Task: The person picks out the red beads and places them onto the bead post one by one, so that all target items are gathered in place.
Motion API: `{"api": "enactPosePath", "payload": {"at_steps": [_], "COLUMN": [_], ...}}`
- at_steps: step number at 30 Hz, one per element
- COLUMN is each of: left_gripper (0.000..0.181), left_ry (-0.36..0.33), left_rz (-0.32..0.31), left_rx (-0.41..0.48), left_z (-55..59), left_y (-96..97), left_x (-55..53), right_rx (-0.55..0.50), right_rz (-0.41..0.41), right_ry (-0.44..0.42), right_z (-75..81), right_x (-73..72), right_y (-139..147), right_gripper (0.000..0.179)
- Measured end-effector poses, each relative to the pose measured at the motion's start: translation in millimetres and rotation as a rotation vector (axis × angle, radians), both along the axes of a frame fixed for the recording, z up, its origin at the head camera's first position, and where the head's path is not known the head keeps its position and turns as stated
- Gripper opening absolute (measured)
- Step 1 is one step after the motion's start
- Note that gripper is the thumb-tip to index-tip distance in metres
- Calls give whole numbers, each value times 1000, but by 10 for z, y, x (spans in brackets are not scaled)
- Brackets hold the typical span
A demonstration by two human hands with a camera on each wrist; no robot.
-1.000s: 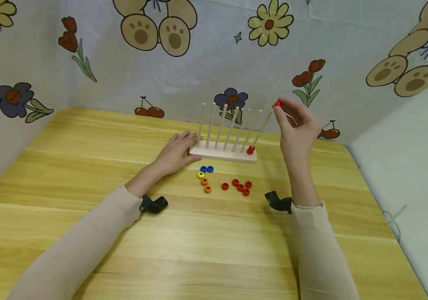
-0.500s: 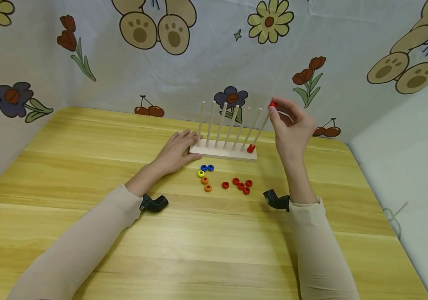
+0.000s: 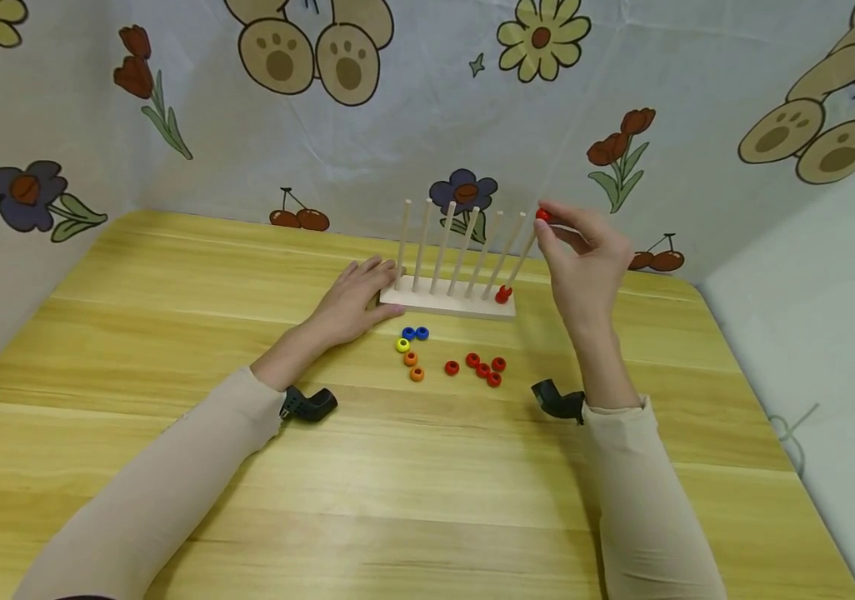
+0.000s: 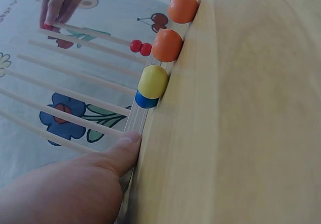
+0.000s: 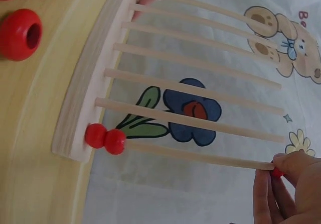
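A wooden peg stand [image 3: 448, 307] carries a row of upright pegs. My left hand [image 3: 356, 302] holds its left end, the thumb [image 4: 125, 146] along the front edge and a finger showing behind the base in the right wrist view. My right hand [image 3: 588, 262] pinches a red bead [image 3: 542, 215] between thumb and fingertips. In the right wrist view that bead [image 5: 277, 172] sits right at the tip of the rightmost peg [image 5: 200, 157], mostly hidden by the fingers. Two red beads [image 5: 105, 138] are stacked at the foot of this same peg. The other pegs carry no beads.
Several loose red beads [image 3: 483, 370] lie in front of the stand. Left of them are two orange beads [image 3: 414, 367], a yellow bead [image 3: 402, 345] and two blue beads [image 3: 416, 333]. A patterned cloth [image 3: 195, 108] hangs behind the wooden table [image 3: 367, 500].
My right hand has moved left, bringing the red bead from beside the rightmost peg to its tip, then slightly down. The left hand stays on the stand.
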State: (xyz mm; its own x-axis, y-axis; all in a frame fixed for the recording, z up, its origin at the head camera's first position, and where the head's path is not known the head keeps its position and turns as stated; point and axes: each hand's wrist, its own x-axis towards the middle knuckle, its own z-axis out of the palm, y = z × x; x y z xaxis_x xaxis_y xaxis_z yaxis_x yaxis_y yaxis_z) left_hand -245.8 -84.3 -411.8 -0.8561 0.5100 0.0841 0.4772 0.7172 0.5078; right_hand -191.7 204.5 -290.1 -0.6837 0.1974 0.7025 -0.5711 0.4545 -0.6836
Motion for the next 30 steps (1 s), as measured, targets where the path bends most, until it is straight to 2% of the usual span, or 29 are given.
{"api": "enactPosePath", "payload": {"at_steps": [4,9,18,26,30], "left_gripper": [70,70,70,70,70], "left_ry": [0,-1,1,4,4], "left_rz": [3,-2,-4,-1,2], "left_rx": [1,4,4,1,-2], "left_z": [6,2,2,22,11], "left_y": [9,31,57,20,1], "left_x": [5,16,13,20,14], "right_rx": [61,82,110,155,205], "right_rz": [-19,-47,-70,-3,53], "right_ry": [0,-22,-140,-317,-381], "right_z": [-29,-57,-121,-496,-575], "right_x": [2,35,139,142,205], "right_y": [-8,-1,101,460,591], "right_gripper": [21,23,23,32,32]}}
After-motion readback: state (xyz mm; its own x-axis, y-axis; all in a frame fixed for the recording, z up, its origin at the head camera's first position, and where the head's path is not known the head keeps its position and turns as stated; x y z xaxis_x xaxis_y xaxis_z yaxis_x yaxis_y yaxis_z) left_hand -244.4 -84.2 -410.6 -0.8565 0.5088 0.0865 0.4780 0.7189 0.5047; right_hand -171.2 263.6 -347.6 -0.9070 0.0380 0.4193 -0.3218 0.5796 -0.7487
